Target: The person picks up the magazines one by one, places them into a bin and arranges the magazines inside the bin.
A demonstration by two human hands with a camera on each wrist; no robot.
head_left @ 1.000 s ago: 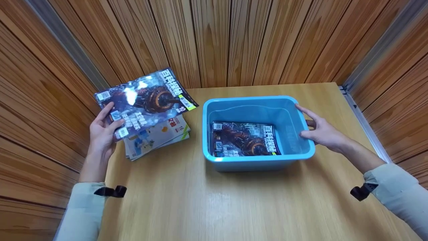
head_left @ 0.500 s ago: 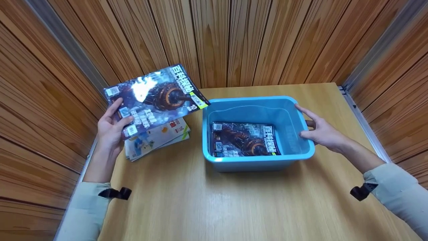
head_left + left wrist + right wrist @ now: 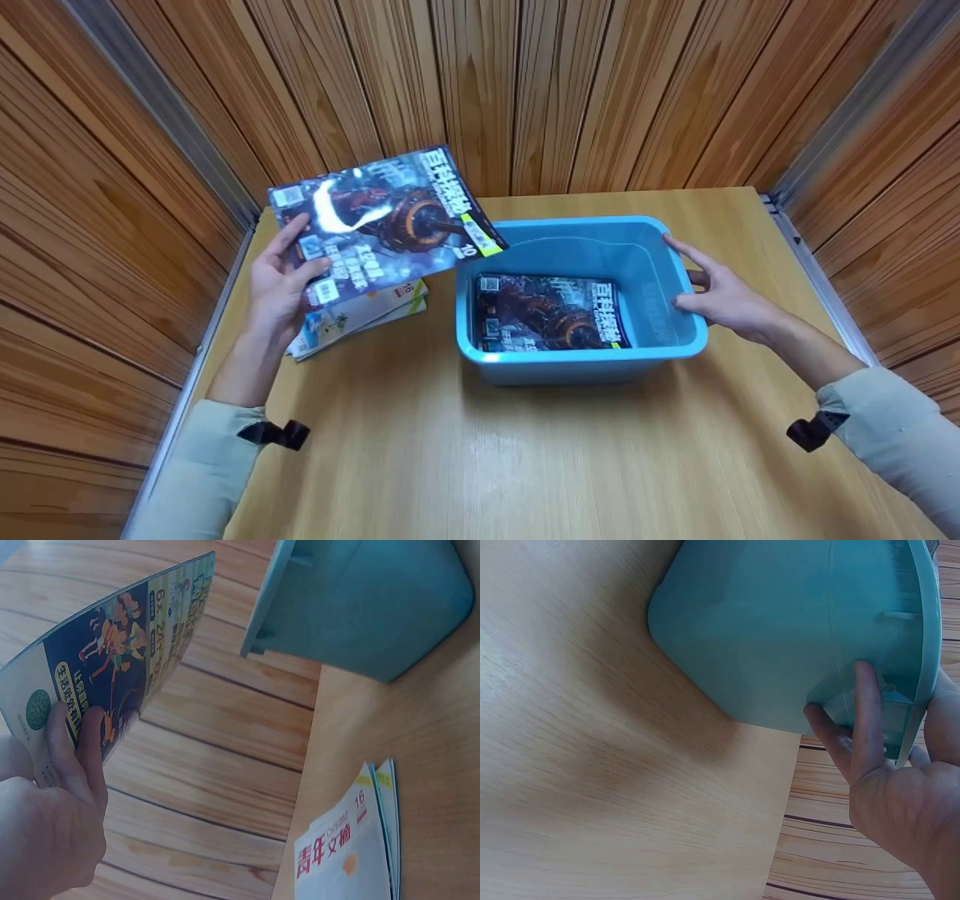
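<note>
Holding a magazine (image 3: 382,221) pinched in my left hand (image 3: 281,289), lifted just left of the bin (image 3: 585,367), I steady its rim with my right hand (image 3: 724,300). One copy (image 3: 551,311) lies inside; a stack (image 3: 360,315) waits beneath my left grip.

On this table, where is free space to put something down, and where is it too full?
Free: the wide front strip of the table between the two sleeves, before the blue bin; also the right part of the bin's floor, beside the magazine in the bin. Crowded: the left rear corner, where the left hand holds the lifted magazine above the magazine stack; the right hand grips the bin's right rim.
</note>
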